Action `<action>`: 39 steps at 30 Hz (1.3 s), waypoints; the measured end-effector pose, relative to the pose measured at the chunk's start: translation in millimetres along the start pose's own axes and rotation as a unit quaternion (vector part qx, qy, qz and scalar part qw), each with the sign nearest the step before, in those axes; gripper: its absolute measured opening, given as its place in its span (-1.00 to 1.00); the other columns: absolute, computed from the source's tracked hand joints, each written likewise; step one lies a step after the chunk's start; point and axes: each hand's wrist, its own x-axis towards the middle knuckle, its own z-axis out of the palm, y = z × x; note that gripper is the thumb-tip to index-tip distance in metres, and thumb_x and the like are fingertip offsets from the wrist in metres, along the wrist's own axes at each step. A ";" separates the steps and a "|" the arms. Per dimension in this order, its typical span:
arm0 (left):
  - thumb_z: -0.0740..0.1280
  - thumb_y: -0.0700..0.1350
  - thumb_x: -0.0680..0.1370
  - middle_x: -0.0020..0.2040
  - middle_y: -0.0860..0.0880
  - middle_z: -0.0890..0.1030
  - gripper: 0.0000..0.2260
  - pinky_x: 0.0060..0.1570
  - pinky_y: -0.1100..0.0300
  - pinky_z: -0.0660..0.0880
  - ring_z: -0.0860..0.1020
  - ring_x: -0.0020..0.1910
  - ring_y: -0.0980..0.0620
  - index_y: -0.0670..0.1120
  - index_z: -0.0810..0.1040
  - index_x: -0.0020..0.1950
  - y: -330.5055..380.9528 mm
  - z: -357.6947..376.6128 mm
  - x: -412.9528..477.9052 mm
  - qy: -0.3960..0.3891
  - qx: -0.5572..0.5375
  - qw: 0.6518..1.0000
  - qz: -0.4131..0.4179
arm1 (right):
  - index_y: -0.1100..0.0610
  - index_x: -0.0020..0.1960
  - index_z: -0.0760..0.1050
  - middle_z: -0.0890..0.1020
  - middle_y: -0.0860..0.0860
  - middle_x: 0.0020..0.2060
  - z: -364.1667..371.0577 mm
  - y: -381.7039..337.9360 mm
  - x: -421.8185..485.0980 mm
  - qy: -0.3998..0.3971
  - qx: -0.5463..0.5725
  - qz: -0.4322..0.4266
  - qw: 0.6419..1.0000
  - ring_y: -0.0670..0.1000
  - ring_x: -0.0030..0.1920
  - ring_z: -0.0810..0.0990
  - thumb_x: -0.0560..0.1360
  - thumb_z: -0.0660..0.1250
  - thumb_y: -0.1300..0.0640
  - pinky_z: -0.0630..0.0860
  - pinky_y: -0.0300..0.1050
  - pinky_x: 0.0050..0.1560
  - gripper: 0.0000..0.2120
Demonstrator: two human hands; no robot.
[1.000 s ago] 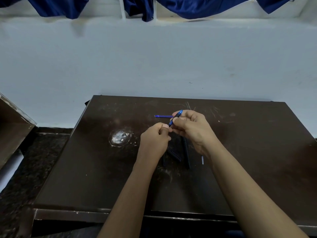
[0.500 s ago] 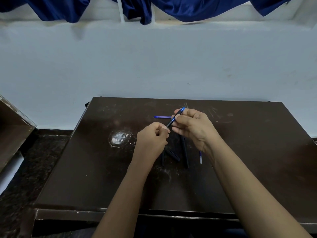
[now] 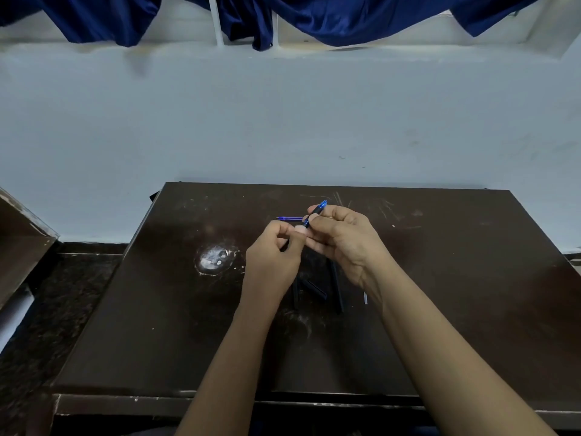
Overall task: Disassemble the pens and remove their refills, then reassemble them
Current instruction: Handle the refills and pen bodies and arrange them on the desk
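Above the middle of the dark brown table (image 3: 440, 309), both hands meet on a blue pen (image 3: 317, 211). My right hand (image 3: 342, 243) grips its barrel, the blue end sticking up and away past the fingers. My left hand (image 3: 276, 256) pinches the pen's lower end with thumb and fingertips; that end is hidden. A thin blue refill (image 3: 289, 218) lies flat on the table just beyond the hands. Several dark pen parts (image 3: 314, 289) lie below the hands, partly covered by my wrists.
A small white piece (image 3: 365, 298) lies by my right wrist. A worn pale patch (image 3: 215, 258) marks the table left of the hands. The pale wall stands behind the table, blue cloth (image 3: 314, 17) hanging above. A wooden board (image 3: 22, 243) leans at far left.
The two hands have stayed together on the pen, shifting slightly; the pen's blue end points a little more upright. The parts on the table have not moved.
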 end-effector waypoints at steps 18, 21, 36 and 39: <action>0.13 0.03 0.62 -0.19 -0.02 0.70 -0.63 -0.05 0.10 0.50 0.64 -0.14 0.00 0.03 0.64 -0.26 -4.0 1.4 9.9 0.022 -0.022 0.998 -0.051 | 0.17 -0.04 0.58 0.64 0.05 -0.23 4.7 5.6 4.8 0.018 0.024 -0.011 0.999 -0.10 -0.31 0.60 0.50 0.33 0.29 0.62 -0.23 -0.13 -0.92; 0.27 -0.05 0.56 -0.24 0.04 0.67 -0.79 -0.18 0.20 0.49 0.62 -0.21 0.08 0.08 0.57 -0.26 -5.4 -1.8 6.9 0.019 -0.028 0.999 -0.012 | 0.14 -0.04 0.59 0.65 0.02 -0.19 3.6 5.6 5.0 0.017 0.022 -0.008 1.000 -0.11 -0.30 0.59 0.51 0.33 0.29 0.61 -0.21 -0.09 -0.90; 0.27 0.10 0.55 -0.19 0.06 0.64 -0.78 -0.30 0.38 0.42 0.58 -0.21 0.12 0.00 0.60 -0.11 -3.6 -1.5 4.3 -0.006 -0.017 1.000 -0.024 | 0.11 -0.09 0.62 0.66 -0.02 -0.26 -3.5 4.7 6.7 0.017 -0.010 -0.001 1.000 -0.13 -0.25 0.62 0.49 0.37 0.24 0.58 -0.20 -0.07 -0.93; 0.10 0.10 0.62 -0.28 0.04 0.63 -0.60 -0.34 0.28 0.34 0.51 -0.36 0.16 0.00 0.65 -0.21 0.2 -1.2 4.0 -0.026 0.004 0.999 -0.043 | 0.10 -0.11 0.62 0.64 -0.06 -0.32 -3.7 4.4 6.8 0.018 -0.015 -0.003 1.000 -0.15 -0.28 0.60 0.48 0.38 0.22 0.55 -0.22 -0.11 -0.94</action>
